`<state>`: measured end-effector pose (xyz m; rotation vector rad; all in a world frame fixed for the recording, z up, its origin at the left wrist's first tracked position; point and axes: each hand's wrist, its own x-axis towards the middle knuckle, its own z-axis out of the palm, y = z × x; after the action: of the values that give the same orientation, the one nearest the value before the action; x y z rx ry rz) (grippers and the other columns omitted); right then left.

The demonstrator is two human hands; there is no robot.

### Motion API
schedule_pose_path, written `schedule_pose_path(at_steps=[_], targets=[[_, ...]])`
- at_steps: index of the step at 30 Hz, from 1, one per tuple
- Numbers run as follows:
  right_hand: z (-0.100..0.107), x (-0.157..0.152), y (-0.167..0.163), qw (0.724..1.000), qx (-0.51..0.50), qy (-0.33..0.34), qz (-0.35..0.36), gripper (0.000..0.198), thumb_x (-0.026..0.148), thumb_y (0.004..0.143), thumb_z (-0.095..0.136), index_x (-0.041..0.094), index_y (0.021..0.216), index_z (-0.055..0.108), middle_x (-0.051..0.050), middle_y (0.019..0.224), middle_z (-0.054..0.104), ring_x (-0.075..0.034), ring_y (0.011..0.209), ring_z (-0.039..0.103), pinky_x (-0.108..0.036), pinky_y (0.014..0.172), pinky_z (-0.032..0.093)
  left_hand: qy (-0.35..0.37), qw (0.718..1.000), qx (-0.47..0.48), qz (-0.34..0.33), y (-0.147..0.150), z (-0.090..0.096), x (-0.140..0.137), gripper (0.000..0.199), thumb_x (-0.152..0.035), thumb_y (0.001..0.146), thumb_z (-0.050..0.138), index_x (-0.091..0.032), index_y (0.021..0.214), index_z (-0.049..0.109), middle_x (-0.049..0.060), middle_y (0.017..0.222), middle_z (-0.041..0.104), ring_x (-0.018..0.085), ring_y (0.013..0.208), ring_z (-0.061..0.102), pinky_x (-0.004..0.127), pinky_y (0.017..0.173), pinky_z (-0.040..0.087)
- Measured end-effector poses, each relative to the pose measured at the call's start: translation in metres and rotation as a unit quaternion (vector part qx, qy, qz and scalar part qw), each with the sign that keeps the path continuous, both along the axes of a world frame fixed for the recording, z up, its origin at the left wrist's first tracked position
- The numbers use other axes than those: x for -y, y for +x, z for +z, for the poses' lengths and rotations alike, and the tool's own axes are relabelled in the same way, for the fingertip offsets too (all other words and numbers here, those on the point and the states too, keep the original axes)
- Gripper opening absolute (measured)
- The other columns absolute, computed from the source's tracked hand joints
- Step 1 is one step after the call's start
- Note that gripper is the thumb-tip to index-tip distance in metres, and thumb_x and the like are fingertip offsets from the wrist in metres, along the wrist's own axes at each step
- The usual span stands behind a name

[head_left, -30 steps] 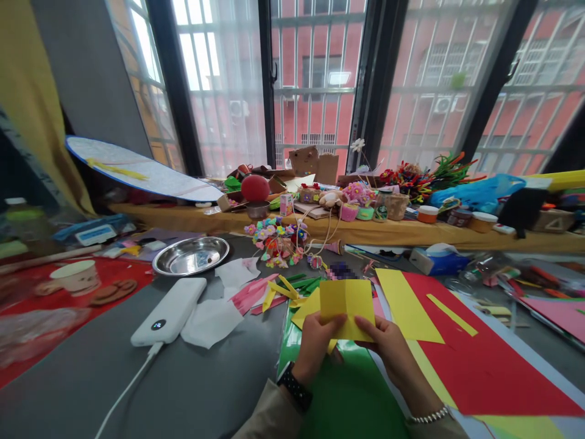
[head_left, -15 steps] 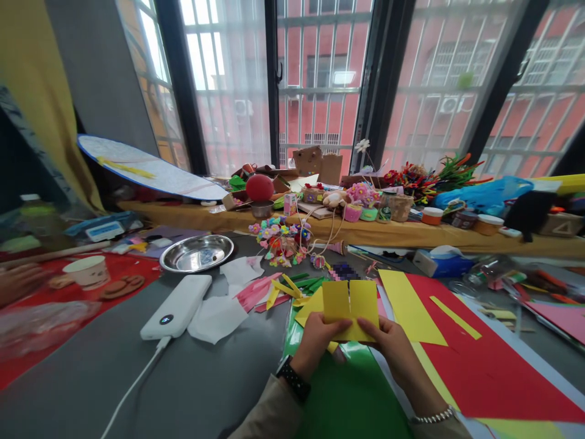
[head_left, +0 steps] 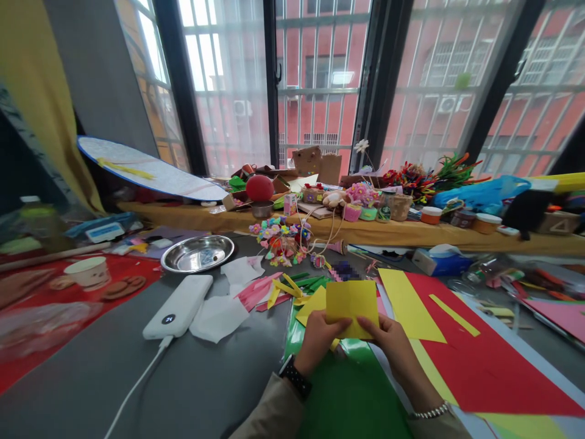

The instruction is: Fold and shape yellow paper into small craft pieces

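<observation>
A folded square of yellow paper (head_left: 353, 302) is held up between my two hands, its plain face toward me. My left hand (head_left: 322, 335) pinches its lower left edge, thumb in front. At the lower right edge, my right hand (head_left: 382, 332) grips the same paper with the thumb across it. Beneath the hands lies a glossy green sheet (head_left: 351, 390). Behind the paper, to its left, are another yellow piece (head_left: 311, 305) and several cut yellow strips (head_left: 276, 292).
Red card (head_left: 493, 353) and a yellow sheet (head_left: 411, 305) lie on the right. To the left are a white power bank (head_left: 178, 308) with a cable, torn white paper (head_left: 218, 318) and a steel dish (head_left: 197, 255). Pipe-cleaner flowers (head_left: 281, 241) stand near the crowded sill (head_left: 205, 218).
The yellow paper showed two flaps with a slit between them; now a plain, unslit face shows. Both hands keep their grip in nearly the same place. The other person's hand at far left is gone.
</observation>
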<state>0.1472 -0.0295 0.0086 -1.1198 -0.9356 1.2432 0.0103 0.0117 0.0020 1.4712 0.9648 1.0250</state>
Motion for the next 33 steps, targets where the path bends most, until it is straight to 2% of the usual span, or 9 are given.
schedule_pose_path(at_steps=[4,11,19,22,24,26,28,31,33], targets=[[0.001,-0.001,0.002,1.0,0.004,0.01,-0.014,0.032,0.036,0.06,0.062,0.012,0.08,0.059,-0.004,0.075,0.064,-0.021,0.07,0.059,-0.029,0.061,0.048,-0.071,0.996,0.049,-0.015,0.0,0.0,-0.002,0.032,-0.036,0.056,0.062,-0.008,0.069,0.064,0.006,0.066,0.063,0.017,0.06,0.056,0.023,0.052,0.043],[0.005,-0.002,-0.004,0.999,0.04,0.002,-0.03,0.029,0.037,0.053,0.066,0.012,0.066,0.061,-0.004,0.063,0.063,-0.016,0.059,0.058,-0.026,0.06,0.047,-0.155,0.972,0.166,0.057,0.002,0.002,-0.009,0.037,-0.04,0.057,0.061,-0.007,0.076,0.061,0.007,0.067,0.064,0.017,0.059,0.059,0.026,0.054,0.047],[-0.001,-0.006,0.005,0.996,0.021,0.049,-0.078,0.026,0.038,0.06,0.061,0.015,0.07,0.058,0.0,0.066,0.059,-0.013,0.064,0.055,-0.024,0.065,0.046,-0.158,0.979,0.126,-0.022,0.004,0.001,-0.003,0.041,-0.035,0.054,0.065,-0.012,0.087,0.056,0.008,0.085,0.062,0.02,0.07,0.059,0.027,0.057,0.047],[-0.006,-0.008,0.013,0.986,0.113,0.08,-0.098,0.024,0.04,0.065,0.056,0.016,0.07,0.056,0.001,0.064,0.057,-0.013,0.06,0.053,-0.024,0.061,0.044,-0.041,0.996,0.078,0.029,-0.005,0.004,-0.008,0.037,-0.037,0.067,0.053,-0.011,0.093,0.053,0.011,0.092,0.058,0.02,0.082,0.056,0.029,0.068,0.045],[-0.006,-0.008,0.016,0.962,0.221,0.1,-0.122,0.024,0.041,0.067,0.052,0.017,0.066,0.055,0.002,0.056,0.054,-0.013,0.054,0.051,-0.023,0.055,0.041,0.084,0.988,0.007,0.126,-0.013,0.009,-0.011,0.04,-0.034,0.069,0.051,-0.012,0.102,0.046,0.011,0.097,0.055,0.02,0.089,0.052,0.031,0.073,0.043],[-0.005,-0.007,0.016,0.941,0.294,0.114,-0.12,0.024,0.041,0.069,0.05,0.018,0.065,0.055,0.001,0.056,0.054,-0.014,0.053,0.05,-0.023,0.053,0.039,0.242,0.946,-0.091,0.194,-0.018,0.017,-0.01,0.044,-0.03,0.07,0.051,-0.016,0.109,0.039,0.011,0.108,0.047,0.022,0.102,0.042,0.037,0.082,0.036],[-0.002,-0.005,0.014,0.931,0.327,0.124,-0.104,0.025,0.042,0.07,0.048,0.018,0.068,0.056,-0.001,0.06,0.056,-0.015,0.055,0.051,-0.023,0.053,0.038,0.361,0.894,-0.193,0.182,-0.02,0.027,-0.005,0.043,-0.026,0.071,0.05,-0.018,0.112,0.037,0.01,0.112,0.043,0.022,0.108,0.036,0.042,0.088,0.029],[0.004,-0.003,0.008,0.923,0.347,0.139,-0.094,0.026,0.043,0.07,0.047,0.019,0.071,0.058,-0.003,0.064,0.058,-0.017,0.058,0.052,-0.024,0.055,0.038,0.462,0.822,-0.316,0.103,-0.013,0.037,0.005,0.04,-0.019,0.072,0.049,-0.021,0.111,0.038,0.006,0.107,0.05,0.021,0.109,0.034,0.047,0.094,0.017],[0.007,-0.002,0.004,0.923,0.341,0.148,-0.096,0.027,0.043,0.069,0.048,0.019,0.07,0.058,-0.003,0.066,0.059,-0.018,0.06,0.052,-0.024,0.056,0.039,0.485,0.795,-0.348,0.106,-0.007,0.041,0.009,0.036,-0.015,0.074,0.045,-0.022,0.11,0.04,0.005,0.1,0.053,0.021,0.105,0.039,0.049,0.093,0.014]])
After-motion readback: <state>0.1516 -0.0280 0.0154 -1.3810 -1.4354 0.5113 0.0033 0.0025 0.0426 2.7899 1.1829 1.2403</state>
